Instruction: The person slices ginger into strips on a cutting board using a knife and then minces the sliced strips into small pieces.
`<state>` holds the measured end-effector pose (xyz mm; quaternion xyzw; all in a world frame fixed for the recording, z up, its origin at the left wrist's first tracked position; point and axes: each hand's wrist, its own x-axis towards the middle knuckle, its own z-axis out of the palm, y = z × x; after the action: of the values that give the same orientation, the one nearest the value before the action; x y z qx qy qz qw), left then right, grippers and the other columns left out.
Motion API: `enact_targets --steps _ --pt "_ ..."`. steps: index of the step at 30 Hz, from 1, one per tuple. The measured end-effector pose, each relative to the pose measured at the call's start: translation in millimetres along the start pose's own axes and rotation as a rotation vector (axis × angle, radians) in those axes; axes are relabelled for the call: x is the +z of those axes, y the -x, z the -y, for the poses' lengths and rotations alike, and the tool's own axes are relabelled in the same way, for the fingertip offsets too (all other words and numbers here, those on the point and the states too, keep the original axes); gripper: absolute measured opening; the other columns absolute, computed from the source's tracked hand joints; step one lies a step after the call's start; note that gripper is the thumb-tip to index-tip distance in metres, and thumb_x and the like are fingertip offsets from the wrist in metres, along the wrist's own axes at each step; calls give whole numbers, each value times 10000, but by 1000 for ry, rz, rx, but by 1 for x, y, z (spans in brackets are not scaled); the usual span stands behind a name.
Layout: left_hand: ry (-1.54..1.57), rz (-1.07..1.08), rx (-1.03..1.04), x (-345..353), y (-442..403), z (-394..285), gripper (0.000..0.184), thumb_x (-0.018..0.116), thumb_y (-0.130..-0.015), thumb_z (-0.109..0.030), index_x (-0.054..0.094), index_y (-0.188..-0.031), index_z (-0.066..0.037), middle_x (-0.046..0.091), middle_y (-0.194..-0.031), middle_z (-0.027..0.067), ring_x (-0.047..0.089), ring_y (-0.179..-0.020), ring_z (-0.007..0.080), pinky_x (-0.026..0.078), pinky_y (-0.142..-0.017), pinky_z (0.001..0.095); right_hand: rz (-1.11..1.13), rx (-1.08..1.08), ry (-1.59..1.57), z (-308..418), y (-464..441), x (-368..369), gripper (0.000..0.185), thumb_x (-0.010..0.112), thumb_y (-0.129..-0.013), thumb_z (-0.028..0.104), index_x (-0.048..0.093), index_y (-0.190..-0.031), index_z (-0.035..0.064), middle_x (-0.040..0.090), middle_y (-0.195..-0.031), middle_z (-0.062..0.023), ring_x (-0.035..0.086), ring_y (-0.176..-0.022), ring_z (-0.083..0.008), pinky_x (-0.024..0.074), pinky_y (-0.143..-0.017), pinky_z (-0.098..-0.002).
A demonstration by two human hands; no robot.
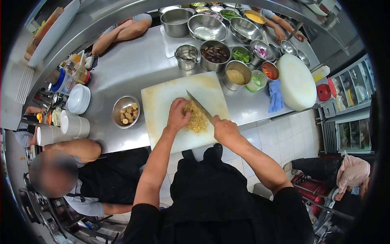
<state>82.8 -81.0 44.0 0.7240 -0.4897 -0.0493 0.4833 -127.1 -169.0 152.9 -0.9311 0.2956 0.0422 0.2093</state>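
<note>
My right hand point(226, 131) grips a kitchen knife point(198, 104), its blade slanting up and left across a heap of finely chopped, pale yellow ginger point(196, 123). The heap lies on a white, stained cutting board point(158, 97). Left of the blade, my left hand point(178, 114) has its fingers curled at the heap's edge; whatever sits under the fingertips is hidden. Beside the board on the left stands a steel bowl point(116, 110) with chunks of peeled ginger point(130, 114).
Behind the board stand steel pots point(215, 65) and bowls of ingredients. A round white board point(295, 82) and a blue cloth point(275, 96) are right. Stacked white plates point(78, 99) and white tubs point(75, 127) stand left. A person in an apron point(107, 175) is close on my left; others are around.
</note>
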Motion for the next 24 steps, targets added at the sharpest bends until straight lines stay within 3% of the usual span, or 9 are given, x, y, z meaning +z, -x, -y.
enact_targets --steps 2,6,8,10,12,14,19,21,24 --pt "-43 241 133 0 -8 12 387 645 -671 -123 636 -1048 -36 583 -1060 173 565 -1004 360 465 -931 431 54 19 -8 8 5 3 202 469 -857 23 509 -1044 -42 672 -802 -292 683 -790 -451 547 -717 -525" --pt "-97 258 48 5 -7 8 380 656 -629 -122 645 -1001 -47 571 -1002 152 552 -970 357 460 -908 432 10 51 16 6 -14 30 178 464 -870 35 527 -1014 -49 680 -817 -286 690 -783 -438 555 -725 -497" --pt "43 101 120 -2 -9 2 297 659 -628 -115 648 -919 -59 571 -963 127 547 -982 339 452 -900 435 7 32 19 9 -9 4 183 459 -876 42 518 -1019 -56 677 -821 -300 689 -788 -448 554 -730 -508" --pt "15 103 119 -6 -7 2 288 659 -628 -112 638 -911 -62 566 -966 120 543 -992 333 449 -903 429 145 63 14 25 4 -22 189 460 -877 58 511 -1020 -56 674 -815 -304 690 -788 -452 549 -733 -524" --pt "-4 251 96 -3 -6 8 283 662 -633 -114 627 -910 -69 561 -975 113 542 -986 330 446 -903 429 92 51 -3 27 -2 4 186 464 -874 61 505 -1013 -56 671 -806 -308 688 -788 -458 545 -736 -534" --pt "14 237 87 -3 -3 11 270 661 -635 -109 628 -901 -72 563 -965 107 545 -981 326 446 -902 429 11 87 -8 22 -17 39 175 471 -867 47 506 -1001 -60 670 -811 -313 687 -786 -459 543 -734 -537" --pt "69 65 113 -13 -3 2 183 651 -643 -82 617 -823 -74 567 -894 93 557 -938 323 464 -851 428 139 85 23 36 -4 -16 197 461 -859 31 525 -1025 -54 672 -836 -312 687 -811 -453 545 -748 -521" --pt "15 239 99 -15 -5 7 189 646 -650 -69 605 -834 -63 569 -883 112 563 -916 349 483 -820 426 103 95 22 30 -11 24 196 466 -861 39 525 -1024 -53 674 -842 -308 688 -815 -450 544 -744 -523" --pt "65 218 62 -13 -2 7 204 648 -655 -70 592 -850 -49 567 -878 127 563 -906 366 491 -803 433 70 157 16 34 -22 38 212 475 -865 54 522 -1042 -51 683 -854 -289 689 -828 -441 544 -746 -525"
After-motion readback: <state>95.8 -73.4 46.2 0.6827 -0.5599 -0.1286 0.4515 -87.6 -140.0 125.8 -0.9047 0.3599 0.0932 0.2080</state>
